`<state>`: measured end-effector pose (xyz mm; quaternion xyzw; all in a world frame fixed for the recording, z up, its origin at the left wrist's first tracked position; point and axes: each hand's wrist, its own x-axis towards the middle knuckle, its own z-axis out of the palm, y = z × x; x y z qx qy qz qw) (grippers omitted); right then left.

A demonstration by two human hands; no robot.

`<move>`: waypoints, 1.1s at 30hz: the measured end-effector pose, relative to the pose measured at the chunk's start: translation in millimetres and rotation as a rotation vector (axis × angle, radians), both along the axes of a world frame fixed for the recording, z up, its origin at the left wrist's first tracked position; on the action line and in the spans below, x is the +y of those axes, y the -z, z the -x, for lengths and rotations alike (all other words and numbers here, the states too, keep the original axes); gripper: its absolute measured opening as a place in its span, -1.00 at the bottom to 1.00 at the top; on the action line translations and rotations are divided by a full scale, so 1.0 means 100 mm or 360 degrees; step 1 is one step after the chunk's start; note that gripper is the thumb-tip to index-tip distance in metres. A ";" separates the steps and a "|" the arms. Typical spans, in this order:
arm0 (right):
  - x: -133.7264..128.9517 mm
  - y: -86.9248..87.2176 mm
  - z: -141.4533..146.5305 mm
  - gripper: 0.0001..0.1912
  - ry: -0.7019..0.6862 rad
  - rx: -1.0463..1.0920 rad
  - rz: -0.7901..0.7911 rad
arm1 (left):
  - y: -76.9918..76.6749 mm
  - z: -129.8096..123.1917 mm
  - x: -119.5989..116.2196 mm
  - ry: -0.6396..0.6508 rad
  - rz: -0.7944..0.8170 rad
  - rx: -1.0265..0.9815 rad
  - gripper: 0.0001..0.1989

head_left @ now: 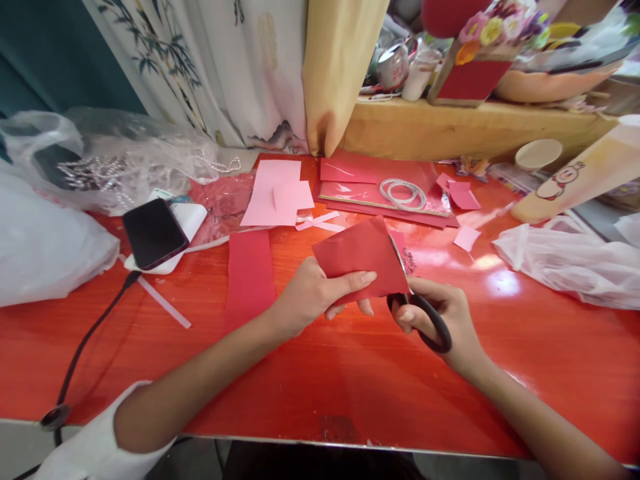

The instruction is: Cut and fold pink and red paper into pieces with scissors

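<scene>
My left hand (320,293) pinches a piece of red paper (357,250), thumb on top and fingers underneath, holding it above the table. A pair of scissors (430,323) with black handles is in my right hand (445,317), with my thumb through one loop. The scissor blades lie along the right edge of the red paper, partly hidden by it. Beyond the paper, a small pile of dark red scraps (409,260) sits on the table. To the left of my hands lies a red paper strip (250,277).
Pink paper (270,190) and a red packet with a coiled white cord (403,193) lie at the back of the red table (300,393). A phone (154,233) and plastic bags (50,240) are left. A cartoon-printed tube (575,173) and white plastic (560,263) are right.
</scene>
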<state>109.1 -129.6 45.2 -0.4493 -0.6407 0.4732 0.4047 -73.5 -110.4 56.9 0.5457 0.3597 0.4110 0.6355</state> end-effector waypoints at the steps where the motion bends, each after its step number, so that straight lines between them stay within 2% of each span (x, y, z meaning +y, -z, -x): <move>1: 0.00 0.00 0.00 -0.65 -0.0002 0.0005 0.0002 | 0.00 0.00 0.00 0.0008 0.0010 0.0007 -0.74; 14: 0.00 0.01 0.01 -0.73 0.0015 -0.0008 0.0033 | 0.00 -0.02 -0.02 0.0013 0.0091 0.0012 -0.75; 25: 0.02 -0.02 -0.01 -0.62 0.0004 -0.0045 -0.0013 | 0.02 -0.02 -0.03 0.0090 0.0100 0.0011 -0.76; 33: 0.02 -0.04 -0.02 -0.66 0.0028 -0.0081 0.0033 | 0.01 -0.03 -0.02 0.0075 0.0116 0.0018 -0.75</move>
